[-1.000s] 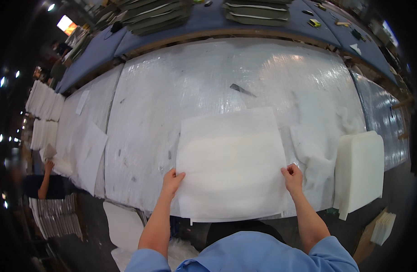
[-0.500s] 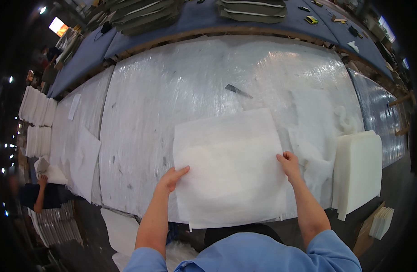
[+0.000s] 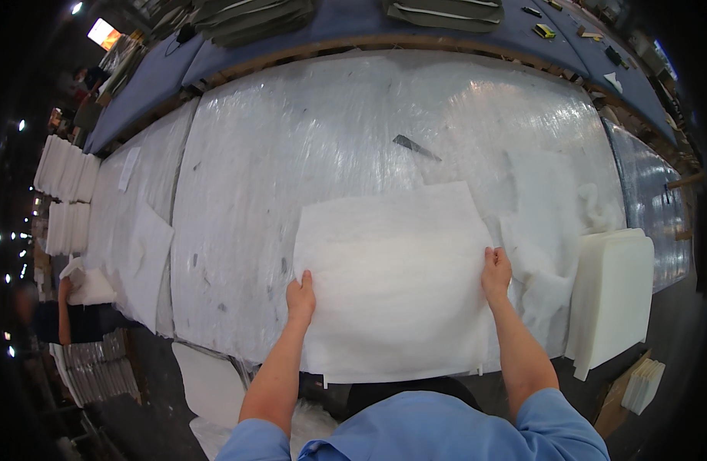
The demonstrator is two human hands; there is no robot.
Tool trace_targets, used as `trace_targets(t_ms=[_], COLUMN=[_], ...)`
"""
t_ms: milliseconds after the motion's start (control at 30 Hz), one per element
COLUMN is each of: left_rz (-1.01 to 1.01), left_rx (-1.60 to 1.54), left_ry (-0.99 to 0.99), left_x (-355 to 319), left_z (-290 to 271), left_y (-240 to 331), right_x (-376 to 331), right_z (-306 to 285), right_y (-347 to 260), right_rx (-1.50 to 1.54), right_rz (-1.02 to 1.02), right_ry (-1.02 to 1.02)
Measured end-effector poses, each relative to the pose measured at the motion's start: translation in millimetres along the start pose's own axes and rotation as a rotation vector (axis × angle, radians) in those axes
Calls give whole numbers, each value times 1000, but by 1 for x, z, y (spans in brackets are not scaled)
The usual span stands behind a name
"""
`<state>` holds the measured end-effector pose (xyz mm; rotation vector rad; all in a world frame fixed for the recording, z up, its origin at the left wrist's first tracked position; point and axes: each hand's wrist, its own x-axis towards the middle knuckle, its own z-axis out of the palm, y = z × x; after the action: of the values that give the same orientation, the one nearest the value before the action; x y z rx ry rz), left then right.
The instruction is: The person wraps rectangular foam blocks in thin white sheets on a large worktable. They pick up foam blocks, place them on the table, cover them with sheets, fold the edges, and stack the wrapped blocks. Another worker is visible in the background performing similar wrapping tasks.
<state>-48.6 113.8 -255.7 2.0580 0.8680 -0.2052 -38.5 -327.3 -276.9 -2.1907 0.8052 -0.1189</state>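
A white, soft cushion pad (image 3: 392,284) lies in front of me at the near edge of the table, slightly bulged toward me, with small strips sticking out at its near corners. My left hand (image 3: 300,298) grips its left side, thumb on top and the other fingers hidden beneath or behind the edge. On the opposite side my right hand (image 3: 496,273) holds the right edge, thumb up and fingers curled. Whether the pad is one piece or layered cannot be seen.
Clear plastic film covers the table (image 3: 253,169). A dark strip (image 3: 416,147) lies beyond the pad. To the right are loose white wadding (image 3: 542,223) and a stack of white pads (image 3: 611,300). At far left, a co-worker's hand (image 3: 64,289) touches white material. Blue tables (image 3: 353,31) stand behind.
Both hands have shifted their hold on the pad's sides, and both thumbs now point more upward. The pad's side edges curve more. The whole view has shifted slightly.
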Motion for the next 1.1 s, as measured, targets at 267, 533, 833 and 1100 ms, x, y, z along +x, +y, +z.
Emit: trace_targets(t_ms=[267,533,833,1100], left_rz=[31,43,-94,-346], left_rx=[54,-20,-300,-177], left_ry=[95,172,-317,-573], left_x=[5,14,5,94], left_z=[-12,-8,-26,-36], left_y=[-14,-32,-22,57], right_x=[15,21,33,97], right_z=[6,6,-15,14], right_y=[12,26,25,-53], right_rx=[25,25,207,-50], right_rz=[-83,-55,89,304], right_ry=[35,22,-277,-464])
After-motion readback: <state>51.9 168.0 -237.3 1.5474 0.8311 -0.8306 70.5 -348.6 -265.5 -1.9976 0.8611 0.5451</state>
